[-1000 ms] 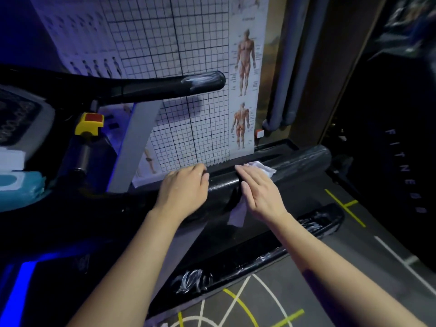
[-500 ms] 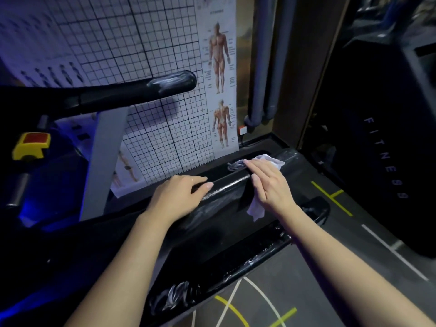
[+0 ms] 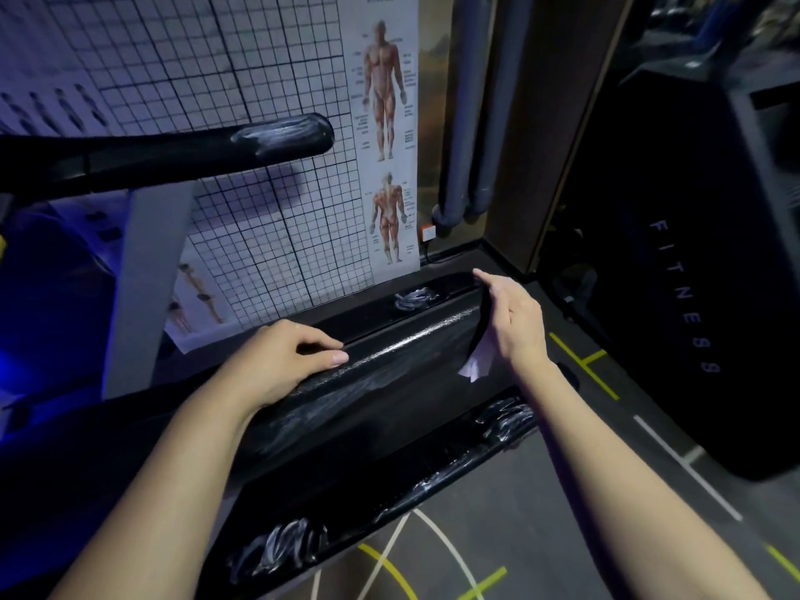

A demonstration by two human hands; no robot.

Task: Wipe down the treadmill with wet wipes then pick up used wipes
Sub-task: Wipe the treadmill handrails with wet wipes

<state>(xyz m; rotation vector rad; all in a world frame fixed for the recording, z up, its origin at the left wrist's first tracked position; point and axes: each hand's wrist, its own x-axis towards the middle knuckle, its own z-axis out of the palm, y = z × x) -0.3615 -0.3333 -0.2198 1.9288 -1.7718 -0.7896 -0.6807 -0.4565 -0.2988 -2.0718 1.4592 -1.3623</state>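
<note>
The black treadmill's rounded rear cover (image 3: 389, 365) runs across the middle, shiny and streaked with wet marks. My left hand (image 3: 281, 361) rests flat on its top, fingers straight along the ridge. My right hand (image 3: 515, 326) is at the cover's right end, fingers wrapped over the end, pressing a white wet wipe (image 3: 476, 363) against it. Only the wipe's lower corner shows below my palm. The treadmill's lower side rail (image 3: 433, 474) carries more wet streaks.
A black handrail (image 3: 173, 153) juts out above on the left. Behind the treadmill hangs a grid panel with an anatomy poster (image 3: 387, 166). A dark machine marked FITNESS (image 3: 684, 296) stands to the right, with grey floor and painted lines between.
My right hand has slid the wipe rightward along the cover to its far end. My left hand stayed on the cover's top. The view has shifted right and closer.
</note>
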